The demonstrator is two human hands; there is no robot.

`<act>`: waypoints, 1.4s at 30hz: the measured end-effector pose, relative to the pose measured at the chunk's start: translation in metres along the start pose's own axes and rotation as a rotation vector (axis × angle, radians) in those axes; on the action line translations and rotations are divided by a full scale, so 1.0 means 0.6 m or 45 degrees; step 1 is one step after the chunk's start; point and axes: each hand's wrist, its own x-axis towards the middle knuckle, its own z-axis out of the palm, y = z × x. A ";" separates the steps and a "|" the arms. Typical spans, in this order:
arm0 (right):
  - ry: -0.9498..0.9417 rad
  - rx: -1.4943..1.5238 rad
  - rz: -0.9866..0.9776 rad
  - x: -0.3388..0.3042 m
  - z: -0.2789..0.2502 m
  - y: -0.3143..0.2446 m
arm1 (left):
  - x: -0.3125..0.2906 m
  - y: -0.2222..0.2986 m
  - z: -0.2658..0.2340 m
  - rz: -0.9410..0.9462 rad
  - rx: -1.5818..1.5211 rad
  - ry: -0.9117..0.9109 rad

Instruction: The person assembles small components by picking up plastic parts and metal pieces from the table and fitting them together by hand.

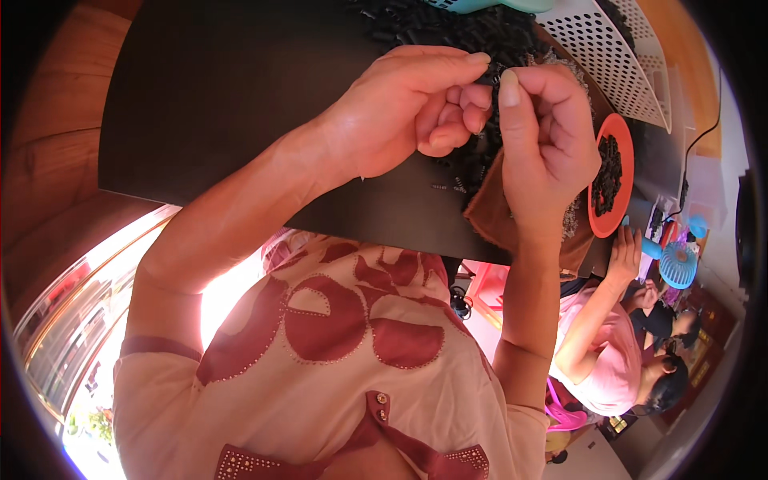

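My two hands meet over a dark table, fingertips almost touching. The left hand [416,104] is closed, its thumb pressed toward the index finger and the other fingers curled in. My right hand [550,132] is also closed, thumb against a bent index finger. Whatever sits between the fingertips is dark and too small to make out against the pile behind. That pile of small black tube-like pieces [432,30] lies just beyond the hands. Small metal coils [459,185] lie on the table below them. A brown cloth [490,204] is partly hidden by my right wrist.
An orange-red oval tray [626,172] of black pieces stands right of my right hand. White perforated baskets [596,48] and a teal container [472,5] stand at the far side. A blue fan [678,266] and a co-worker in pink [600,344] are on the right.
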 end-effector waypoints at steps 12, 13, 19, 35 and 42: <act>-0.163 -0.030 -0.028 -0.003 -0.008 0.003 | 0.001 -0.005 0.005 0.086 0.180 0.005; -0.163 -0.029 -0.027 0.000 -0.011 -0.003 | 0.001 -0.006 0.007 0.112 0.252 0.031; -0.090 0.011 0.242 0.006 -0.051 -0.017 | 0.007 0.003 -0.004 0.254 0.223 0.139; -0.564 -1.135 0.153 -0.013 -0.024 0.013 | 0.007 0.007 -0.010 0.170 -0.098 0.192; -0.548 -1.058 0.080 -0.011 -0.027 0.018 | 0.006 0.012 -0.015 0.149 -0.109 0.209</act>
